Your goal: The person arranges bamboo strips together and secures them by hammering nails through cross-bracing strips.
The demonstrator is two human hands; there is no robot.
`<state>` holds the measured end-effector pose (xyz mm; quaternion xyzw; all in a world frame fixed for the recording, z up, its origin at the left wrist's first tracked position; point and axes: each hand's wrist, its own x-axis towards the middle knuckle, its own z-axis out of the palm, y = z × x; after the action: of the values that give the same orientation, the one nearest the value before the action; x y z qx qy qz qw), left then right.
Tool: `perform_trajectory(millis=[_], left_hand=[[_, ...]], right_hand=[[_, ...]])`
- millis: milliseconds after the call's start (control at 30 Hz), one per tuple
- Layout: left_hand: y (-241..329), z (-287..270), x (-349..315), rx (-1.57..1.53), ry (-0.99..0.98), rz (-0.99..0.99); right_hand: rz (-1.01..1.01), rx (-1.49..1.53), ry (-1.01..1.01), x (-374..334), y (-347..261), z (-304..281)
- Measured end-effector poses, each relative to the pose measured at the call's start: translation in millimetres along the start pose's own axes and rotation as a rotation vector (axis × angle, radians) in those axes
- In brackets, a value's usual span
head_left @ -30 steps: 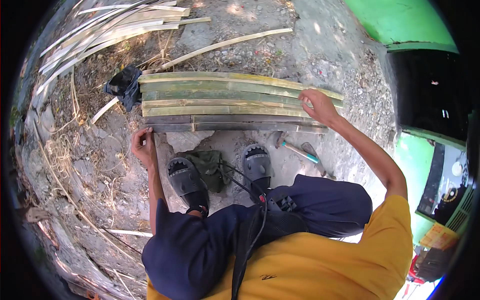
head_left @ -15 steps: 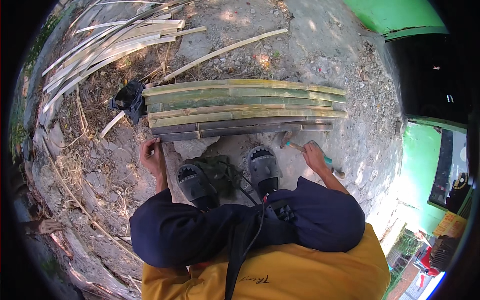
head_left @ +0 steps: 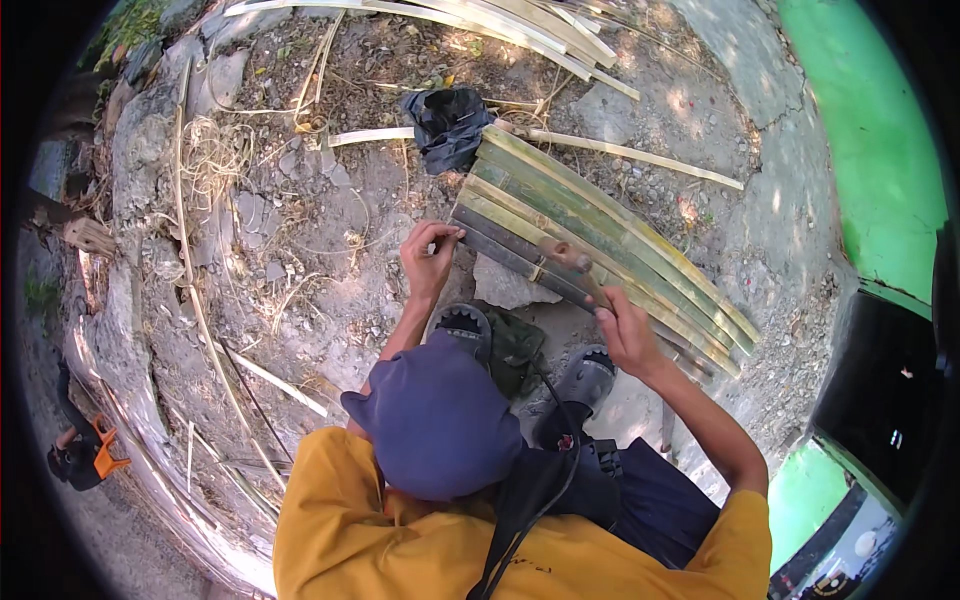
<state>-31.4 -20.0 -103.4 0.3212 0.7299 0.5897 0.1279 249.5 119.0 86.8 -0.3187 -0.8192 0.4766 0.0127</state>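
Note:
Split bamboo slats (head_left: 610,222), green and yellowish, lie side by side as a panel slanting down to the right. A dark slat (head_left: 500,246) forms its near edge. At that slat's left end is my left hand (head_left: 430,256), thumb and fingertips pinched together; whatever is between them is too small to make out. My right hand (head_left: 628,330) grips the handle of a hammer (head_left: 567,256), its head raised over the near slats and apart from my left hand.
A crumpled black plastic bag (head_left: 447,128) sits at the panel's upper left corner. Pale bamboo strips (head_left: 500,25) are spread beyond it, and one long strip (head_left: 640,160) lies behind the panel. A flat stone (head_left: 510,284) and my sandalled foot (head_left: 585,380) are close to the near edge.
My right hand has lifted the hammer from the ground at the right and brought it left over the slats. My left hand stays at the dark slat's end. The view has turned leftward.

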Motion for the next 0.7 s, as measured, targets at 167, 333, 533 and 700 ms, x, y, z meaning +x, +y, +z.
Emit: perform_trajectory(millis=[167, 333, 533, 700], left_hand=[[-3.3, 5.3, -0.9, -0.026, -0.005, -0.046], [-7.9, 3.7, -1.1, -0.047, -0.026, -0.045], [-5.4, 4.8, 1.5, -0.049, -0.014, -0.057], [-4.5, 3.1, 2.1, -0.052, 0.009, -0.059]], right_hand=[[-0.139, 0.008, -0.035, 72.0, 18.8, 92.7], [-0.113, 0.004, 0.045, 68.4, 38.4, 129.1], [-0.131, -0.051, 0.105, 68.8, 35.7, 135.0], [-0.122, -0.073, 0.104, 66.4, 36.2, 139.9]])
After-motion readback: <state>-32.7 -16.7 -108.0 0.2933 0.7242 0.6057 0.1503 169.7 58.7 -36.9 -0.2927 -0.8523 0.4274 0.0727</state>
